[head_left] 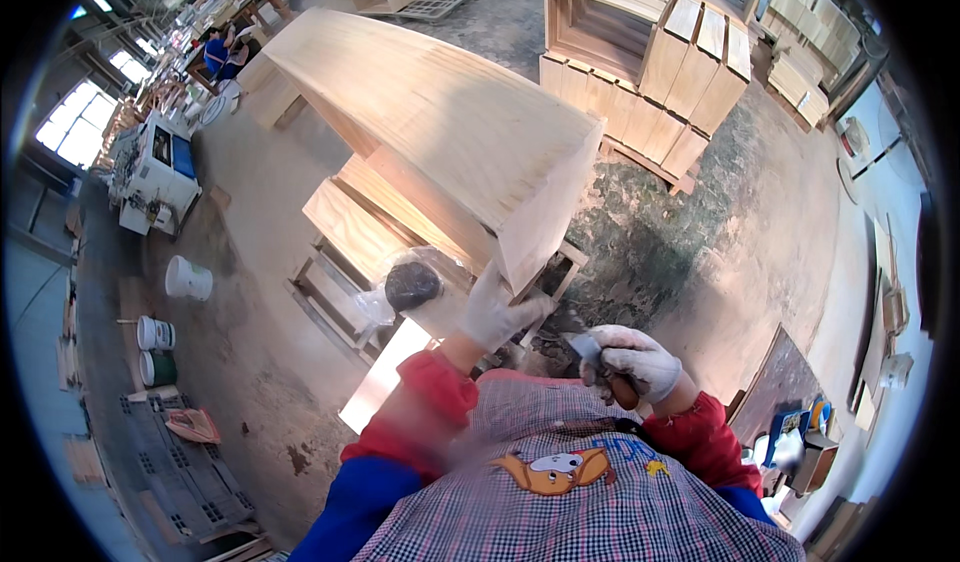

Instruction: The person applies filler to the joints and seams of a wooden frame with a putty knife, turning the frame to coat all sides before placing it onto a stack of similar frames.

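A long pale wooden box (440,92) lies tilted in front of me, its near end close to my body. My left hand (495,310), in a whitish glove, grips its lower near corner, the thumb pointing right; part of the fingers is hidden against the wood. Just right of that corner, my right hand (640,360), also gloved, is closed round a putty knife (584,346) with a brown handle. The metal blade points left, apart from the box. Beside my left wrist sits a dark round thing (412,286) in clear plastic.
More pale wooden pieces (350,227) lie under the box on a wooden stand (330,297). Stacked wooden boxes (640,72) stand far right on a pallet. White buckets (188,278), a machine (160,177) and a grey pallet (190,472) are left. A person (222,54) works far left.
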Motion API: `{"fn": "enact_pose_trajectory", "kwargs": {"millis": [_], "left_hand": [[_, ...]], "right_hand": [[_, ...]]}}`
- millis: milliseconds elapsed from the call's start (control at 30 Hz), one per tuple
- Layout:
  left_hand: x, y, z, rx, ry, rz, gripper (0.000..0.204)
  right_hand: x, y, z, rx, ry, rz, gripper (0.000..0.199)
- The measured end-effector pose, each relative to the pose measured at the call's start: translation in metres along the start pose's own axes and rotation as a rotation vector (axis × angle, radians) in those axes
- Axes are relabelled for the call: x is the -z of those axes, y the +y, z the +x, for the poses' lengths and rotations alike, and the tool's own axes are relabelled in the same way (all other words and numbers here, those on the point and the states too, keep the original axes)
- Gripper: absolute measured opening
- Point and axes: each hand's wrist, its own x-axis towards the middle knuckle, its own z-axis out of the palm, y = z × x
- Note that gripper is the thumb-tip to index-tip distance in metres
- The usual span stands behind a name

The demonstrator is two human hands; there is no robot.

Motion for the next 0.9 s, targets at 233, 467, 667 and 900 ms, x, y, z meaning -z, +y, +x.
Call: {"fn": "enact_pose_trajectory", "kwargs": {"millis": [233,467,667,900], "left_hand": [[0.008,0.021,0.000,-0.202,0.365,0.311,0.026],[0.058,0.099,0.000,-0.738,0.669,0.567,0.021],[0.079,0.142,0.018,-0.494,0.593,-0.332,0.018],[0.078,0.160,0.028,-0.398,0.629,-0.663,0.022]], "right_hand": [[-0.015,-0.011,-0.017,0.095,0.174,0.061,0.045],[-0.043,-0.022,-0.003,0.126,0.060,-0.436,0.047],[-0.086,-0.040,0.026,0.489,0.224,-1.290,0.048],[-0.123,-0.040,0.040,0.479,0.230,-1.532,0.049]]}}
